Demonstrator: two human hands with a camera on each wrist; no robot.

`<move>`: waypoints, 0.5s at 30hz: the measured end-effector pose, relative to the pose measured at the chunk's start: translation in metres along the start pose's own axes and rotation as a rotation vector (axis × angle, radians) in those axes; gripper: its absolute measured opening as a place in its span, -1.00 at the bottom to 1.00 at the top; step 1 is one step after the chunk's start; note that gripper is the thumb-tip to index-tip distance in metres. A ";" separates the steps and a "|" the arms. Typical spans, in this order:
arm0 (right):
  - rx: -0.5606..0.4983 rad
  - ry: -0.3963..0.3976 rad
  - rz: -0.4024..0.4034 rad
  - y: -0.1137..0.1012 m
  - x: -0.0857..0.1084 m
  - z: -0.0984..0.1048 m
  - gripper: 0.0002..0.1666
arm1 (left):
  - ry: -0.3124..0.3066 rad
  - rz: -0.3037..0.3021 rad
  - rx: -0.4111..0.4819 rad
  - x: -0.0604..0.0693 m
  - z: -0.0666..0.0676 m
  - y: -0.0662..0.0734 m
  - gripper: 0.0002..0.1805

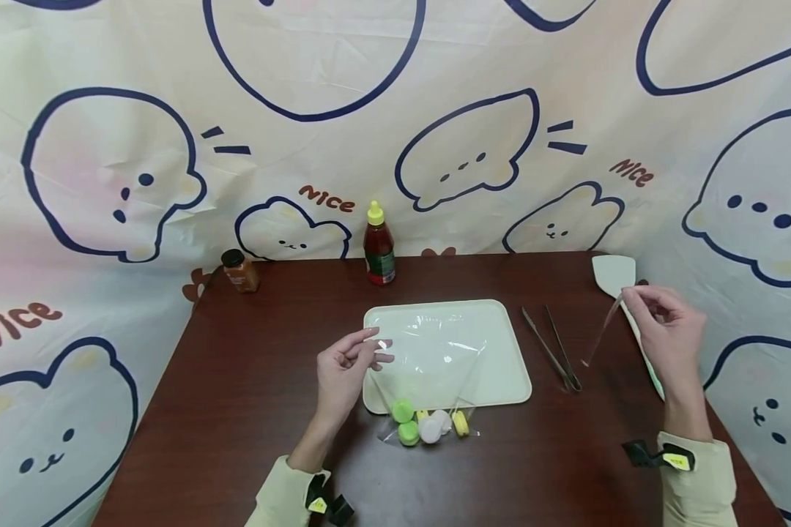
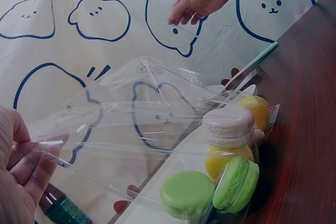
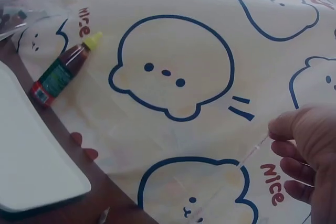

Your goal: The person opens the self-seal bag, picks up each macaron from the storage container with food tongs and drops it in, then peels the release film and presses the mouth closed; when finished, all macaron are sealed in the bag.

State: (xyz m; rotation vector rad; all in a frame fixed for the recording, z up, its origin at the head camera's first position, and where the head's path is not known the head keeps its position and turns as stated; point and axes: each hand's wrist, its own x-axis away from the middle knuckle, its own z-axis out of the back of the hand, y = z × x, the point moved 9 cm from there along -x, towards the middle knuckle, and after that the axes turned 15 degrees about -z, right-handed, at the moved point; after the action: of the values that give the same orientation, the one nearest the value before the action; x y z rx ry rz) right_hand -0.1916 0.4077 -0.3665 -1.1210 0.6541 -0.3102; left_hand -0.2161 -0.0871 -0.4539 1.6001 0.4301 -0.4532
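My left hand (image 1: 349,366) pinches the upper edge of a clear plastic bag (image 2: 121,129) between thumb and fingers. Several macarons lie at the bottom of the bag: two green macarons (image 2: 236,184), pale whitish ones (image 2: 227,125) and yellow ones (image 2: 254,109). In the head view the bag hangs in front of a white tray (image 1: 514,380). Off to the right, my right hand (image 1: 669,329) is raised apart from the bag. Its thumb and forefinger pinch one end of a thin, see-through strip (image 3: 226,182), which slants down from the fingertips.
Metal tongs (image 1: 554,355) lie right of the tray. A white spatula (image 1: 614,274) with a pale green handle lies along the table's right side, partly behind my right hand. At the back stand a red sauce bottle (image 1: 379,256) with a yellow cap and a spice jar (image 1: 242,274).
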 end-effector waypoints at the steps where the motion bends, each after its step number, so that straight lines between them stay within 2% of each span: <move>1: 0.027 -0.008 -0.007 0.002 0.000 0.000 -0.79 | 0.000 0.000 -0.003 0.000 0.000 0.000 -0.73; 6: 0.107 -0.037 -0.038 0.009 -0.002 -0.002 -0.78 | 0.000 -0.001 -0.011 -0.001 0.000 0.000 -0.74; 11: 0.138 -0.071 -0.058 0.009 -0.004 -0.007 -0.78 | -0.008 -0.001 -0.016 -0.001 -0.001 0.000 -0.74; 15: 0.156 -0.106 -0.042 0.006 -0.006 -0.014 -0.78 | -0.015 -0.002 -0.030 0.000 -0.002 0.000 -0.74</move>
State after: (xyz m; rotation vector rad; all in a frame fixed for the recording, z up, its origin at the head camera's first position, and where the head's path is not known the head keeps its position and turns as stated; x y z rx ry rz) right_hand -0.2056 0.4034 -0.3742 -0.9957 0.5049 -0.3298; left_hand -0.2156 -0.0852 -0.4536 1.5669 0.4258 -0.4581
